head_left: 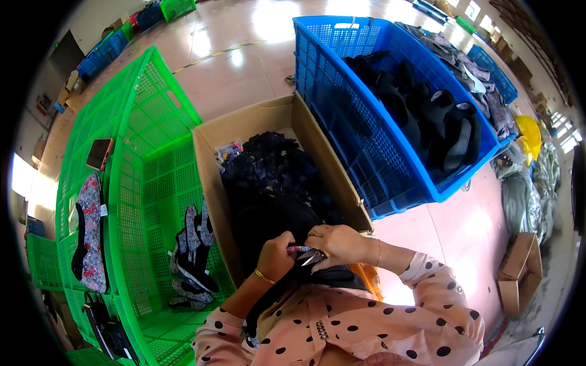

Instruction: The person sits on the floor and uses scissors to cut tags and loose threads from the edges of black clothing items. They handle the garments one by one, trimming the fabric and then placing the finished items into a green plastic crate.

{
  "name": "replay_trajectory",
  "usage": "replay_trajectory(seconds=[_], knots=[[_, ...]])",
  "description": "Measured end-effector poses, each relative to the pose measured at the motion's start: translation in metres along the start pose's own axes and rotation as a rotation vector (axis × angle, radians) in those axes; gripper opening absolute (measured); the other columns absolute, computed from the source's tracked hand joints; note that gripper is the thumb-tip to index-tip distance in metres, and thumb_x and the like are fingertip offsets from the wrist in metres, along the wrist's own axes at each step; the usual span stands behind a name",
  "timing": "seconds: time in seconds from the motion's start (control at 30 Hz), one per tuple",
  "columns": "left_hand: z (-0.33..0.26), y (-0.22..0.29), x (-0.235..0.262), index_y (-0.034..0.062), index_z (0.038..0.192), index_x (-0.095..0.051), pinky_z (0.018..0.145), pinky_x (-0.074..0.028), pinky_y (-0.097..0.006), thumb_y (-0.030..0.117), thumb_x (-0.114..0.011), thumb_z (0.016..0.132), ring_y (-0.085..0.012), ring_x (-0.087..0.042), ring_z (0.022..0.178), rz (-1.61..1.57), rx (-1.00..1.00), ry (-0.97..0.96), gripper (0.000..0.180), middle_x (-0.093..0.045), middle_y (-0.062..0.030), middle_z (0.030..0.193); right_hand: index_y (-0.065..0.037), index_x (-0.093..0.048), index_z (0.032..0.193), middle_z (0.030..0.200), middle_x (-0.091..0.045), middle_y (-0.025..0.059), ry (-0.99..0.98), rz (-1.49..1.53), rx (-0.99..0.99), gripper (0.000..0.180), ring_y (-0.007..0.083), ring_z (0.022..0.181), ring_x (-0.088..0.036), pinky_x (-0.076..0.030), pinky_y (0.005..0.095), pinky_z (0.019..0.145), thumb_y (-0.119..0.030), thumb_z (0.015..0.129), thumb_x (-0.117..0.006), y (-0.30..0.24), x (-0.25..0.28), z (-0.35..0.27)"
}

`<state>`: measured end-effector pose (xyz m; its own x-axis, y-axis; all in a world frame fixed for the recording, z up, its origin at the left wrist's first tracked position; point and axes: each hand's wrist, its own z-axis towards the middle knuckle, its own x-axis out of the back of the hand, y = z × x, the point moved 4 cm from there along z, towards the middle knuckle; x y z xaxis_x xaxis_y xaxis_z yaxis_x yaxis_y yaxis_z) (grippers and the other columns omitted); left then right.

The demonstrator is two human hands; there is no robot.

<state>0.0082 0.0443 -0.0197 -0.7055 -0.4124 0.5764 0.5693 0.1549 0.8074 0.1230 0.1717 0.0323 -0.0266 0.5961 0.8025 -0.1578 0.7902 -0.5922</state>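
Floral fabric point(297, 249) | left hand point(276, 256) pinching | right hand point(339, 244) curled around snips point(312, 257)

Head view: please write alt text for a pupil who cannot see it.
A person's left hand and right hand hold a patterned piece, with metal snips in the right, at the near end of a cardboard box of dark scraps. A green crate with floral pieces stands left, a blue crate with black items right.

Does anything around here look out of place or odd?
One thing: a dark rectangular phone with a reddish rim lies on the green plastic crate surface at left, beside a floral fabric piece. It seems out of place among textiles.
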Motion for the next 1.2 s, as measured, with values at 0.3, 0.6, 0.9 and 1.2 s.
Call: replay_trajectory(seconds=[0.3, 0.6, 0.9, 1.2], knots=[[0.004, 0.021, 0.024, 0.0005, 0.107, -0.051, 0.081, -0.048, -0.041, 0.003, -0.076, 0.068, -0.0374, -0.057, 0.094, -0.027, -0.212, -0.336, 0.045, -0.056, -0.0188, 0.098, -0.007, -0.058, 0.086, 0.081, -0.052, 0.0120, 0.078, 0.102, -0.130, 0.033, 0.0318, 0.071, -0.059, -0.048, 0.0397, 0.060, -0.034, 0.078, -0.075, 0.024, -0.015, -0.009], [0.022, 0.000, 0.019, 0.0013, 0.105, -0.050, 0.076, -0.050, -0.040, 0.001, -0.079, 0.065, -0.0384, -0.058, 0.087, 0.058, -0.195, -0.031, 0.049, -0.057, -0.0182, 0.097, -0.005, -0.055, 0.088, 0.083, -0.052, 0.0132, 0.199, 0.041, -0.120, 0.029, 0.0334, 0.072, -0.060, -0.050, 0.0419, 0.063, -0.023, 0.077, -0.074, 0.042, -0.011, 0.015], [0.029, -0.005, 0.018, 0.0021, 0.100, -0.050, 0.071, -0.050, -0.039, -0.007, -0.073, 0.066, -0.0358, -0.059, 0.083, -0.010, -0.174, 0.045, 0.042, -0.056, -0.0153, 0.092, -0.002, -0.050, 0.097, 0.090, -0.052, 0.0168, 0.090, -0.055, -0.049, 0.034, 0.0359, 0.077, -0.061, -0.050, 0.0436, 0.066, -0.015, 0.075, -0.072, 0.046, -0.010, 0.014], [0.032, -0.014, 0.018, 0.0044, 0.099, -0.052, 0.071, -0.051, -0.038, -0.011, -0.065, 0.068, -0.0321, -0.059, 0.080, 0.268, -0.118, 0.178, 0.038, -0.053, -0.0135, 0.090, -0.003, -0.048, 0.096, 0.076, -0.060, 0.0170, 0.355, 0.010, -0.323, 0.029, 0.0377, 0.070, -0.062, -0.050, 0.0423, 0.063, -0.011, 0.078, -0.070, 0.060, -0.034, 0.027]])
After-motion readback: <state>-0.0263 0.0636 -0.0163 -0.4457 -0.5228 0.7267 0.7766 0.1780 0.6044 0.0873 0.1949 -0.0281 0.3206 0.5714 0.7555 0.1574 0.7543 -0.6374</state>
